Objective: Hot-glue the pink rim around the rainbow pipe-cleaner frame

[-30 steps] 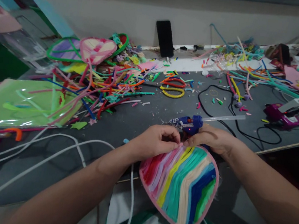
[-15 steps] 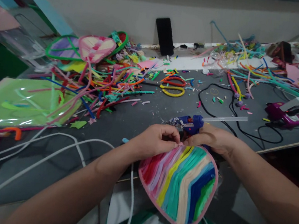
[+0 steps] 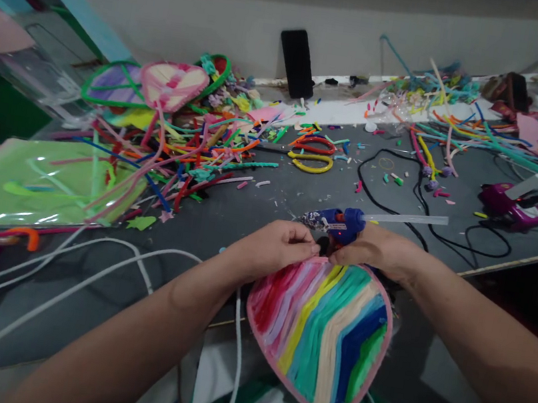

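A heart-shaped panel with rainbow stripes of fuzzy stems and a pink border hangs over the table's front edge, above my lap. My left hand pinches the pink border at its upper edge, thumb against fingertips. My right hand is wrapped round a blue hot glue gun, whose nozzle points left and whose clear glue stick juts out to the right. The right thumb also lies by the panel's upper edge. Most of the gun's handle and the right fingers are hidden behind the hand and panel.
Scissors with red and yellow handles lie mid-table. A heap of pipe cleaners and finished hearts sit at left, near a green plastic packet. A black phone leans on the wall. White cables cross the left front; a purple device stands right.
My left hand has shifted slightly left along the panel's upper border, uncovering a bit more of it. The panel has tilted a little; the glue gun stays nearly in place.
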{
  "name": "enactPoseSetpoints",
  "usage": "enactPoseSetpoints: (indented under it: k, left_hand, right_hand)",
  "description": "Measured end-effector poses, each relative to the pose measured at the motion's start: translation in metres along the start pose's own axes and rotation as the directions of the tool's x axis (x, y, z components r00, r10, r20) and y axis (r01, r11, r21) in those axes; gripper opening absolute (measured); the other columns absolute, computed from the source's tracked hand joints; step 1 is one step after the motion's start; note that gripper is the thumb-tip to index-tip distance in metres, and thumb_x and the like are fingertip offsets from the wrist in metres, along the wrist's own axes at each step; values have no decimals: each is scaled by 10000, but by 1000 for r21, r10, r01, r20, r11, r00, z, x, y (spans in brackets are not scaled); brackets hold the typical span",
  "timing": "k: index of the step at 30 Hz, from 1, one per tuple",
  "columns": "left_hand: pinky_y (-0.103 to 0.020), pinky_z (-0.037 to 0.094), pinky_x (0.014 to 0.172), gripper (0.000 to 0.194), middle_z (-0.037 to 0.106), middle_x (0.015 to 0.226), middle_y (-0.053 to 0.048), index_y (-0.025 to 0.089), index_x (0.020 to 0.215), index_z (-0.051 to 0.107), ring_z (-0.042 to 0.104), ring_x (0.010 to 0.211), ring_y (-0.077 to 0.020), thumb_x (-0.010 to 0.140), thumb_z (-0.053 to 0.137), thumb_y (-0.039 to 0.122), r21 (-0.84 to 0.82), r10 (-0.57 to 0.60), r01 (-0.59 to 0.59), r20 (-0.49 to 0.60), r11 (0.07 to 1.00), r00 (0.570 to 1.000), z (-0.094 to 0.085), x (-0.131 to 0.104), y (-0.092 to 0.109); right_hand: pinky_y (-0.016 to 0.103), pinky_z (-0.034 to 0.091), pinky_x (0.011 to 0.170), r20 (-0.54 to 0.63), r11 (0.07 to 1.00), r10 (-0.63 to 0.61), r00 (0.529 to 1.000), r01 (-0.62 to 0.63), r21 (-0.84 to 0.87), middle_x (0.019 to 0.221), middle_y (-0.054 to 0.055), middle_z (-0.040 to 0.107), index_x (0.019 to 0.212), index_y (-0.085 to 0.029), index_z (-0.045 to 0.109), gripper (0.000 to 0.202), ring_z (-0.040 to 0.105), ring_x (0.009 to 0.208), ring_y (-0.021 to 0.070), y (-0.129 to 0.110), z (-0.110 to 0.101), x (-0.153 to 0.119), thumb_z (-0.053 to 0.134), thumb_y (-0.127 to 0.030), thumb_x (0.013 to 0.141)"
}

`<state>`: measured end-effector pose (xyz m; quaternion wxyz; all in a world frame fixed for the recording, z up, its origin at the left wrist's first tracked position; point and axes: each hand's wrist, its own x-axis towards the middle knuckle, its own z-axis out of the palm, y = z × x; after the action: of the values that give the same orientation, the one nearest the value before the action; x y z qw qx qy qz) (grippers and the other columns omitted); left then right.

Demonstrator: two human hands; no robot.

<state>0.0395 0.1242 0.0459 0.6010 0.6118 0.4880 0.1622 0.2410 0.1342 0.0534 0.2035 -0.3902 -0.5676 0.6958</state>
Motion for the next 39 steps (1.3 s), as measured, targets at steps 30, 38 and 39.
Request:
enactPoseSetpoints:
  k: [30,38,39]
  left_hand:
    - [-190,408,507,248,619,607,-1,114,725,671,515,498,-78,645,750,335,-191,-137,172,183,966,974,-2,-20,22]
    - [-183,400,513,251,643,655,-12,118,772,684,537,566,-101,742,654,366,195,153,-107,-241,975,958,12,-94,60]
    - [-185,410,527,241,655,679,-16,123,779,692,551,589,-109,758,636,357,249,202,-133,-276,959,940,16,-106,60]
  right_hand:
    - [251,489,617,5,994,-6,1000,6,106,807,71,682,827,-116,673,314,610,668,146,-9,-16,-16,679,-418,741]
    - [235,443,540,-219,939,-211,953,260,224,733,30,637,817,-155,601,249,573,612,121,-19,-38,-46,736,-328,700]
    - [235,430,533,-240,932,-239,941,292,216,716,21,622,816,-158,594,234,556,594,114,-20,-36,-52,728,-317,709]
